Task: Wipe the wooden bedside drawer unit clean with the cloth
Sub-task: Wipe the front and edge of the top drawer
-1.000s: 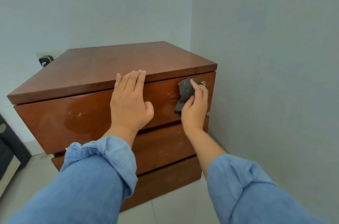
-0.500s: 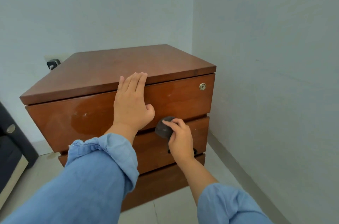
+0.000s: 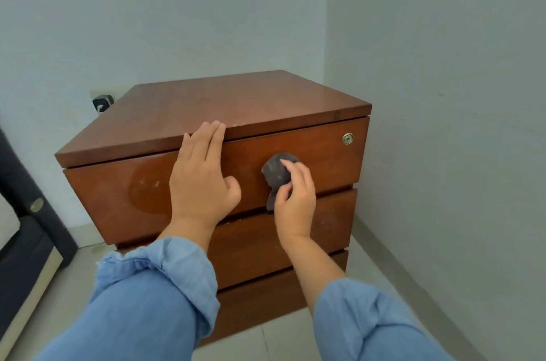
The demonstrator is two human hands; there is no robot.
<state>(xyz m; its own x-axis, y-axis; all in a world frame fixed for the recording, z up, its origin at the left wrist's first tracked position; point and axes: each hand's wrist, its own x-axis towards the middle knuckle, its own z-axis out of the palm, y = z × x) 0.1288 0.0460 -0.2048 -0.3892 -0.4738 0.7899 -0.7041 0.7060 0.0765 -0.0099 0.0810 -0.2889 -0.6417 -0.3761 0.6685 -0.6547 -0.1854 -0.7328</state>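
Now | right hand (image 3: pixel 295 198) clutches bunched grey cloth (image 3: pixel 277 174) | left hand (image 3: pixel 204 180) flat, released, on glossy drawer unit (image 3: pixel 325 159)

A wooden bedside drawer unit (image 3: pixel 183 112) stood in the corner of a room with pale walls, its three drawer fronts facing the camera. The left hand (image 3: pixel 201 183) lay flat and open against the top drawer front (image 3: pixel 118 198), fingertips reaching the edge of the unit's top. The right hand (image 3: pixel 295 198) pressed a bunched dark grey cloth (image 3: pixel 276 176) against the same drawer front, right of the left hand and below-left of a small brass lock (image 3: pixel 348 138). Both arms wore rolled light blue sleeves (image 3: pixel 165 281). A dark plug (image 3: pixel 102 102) sat in a wall socket behind the unit's left corner.
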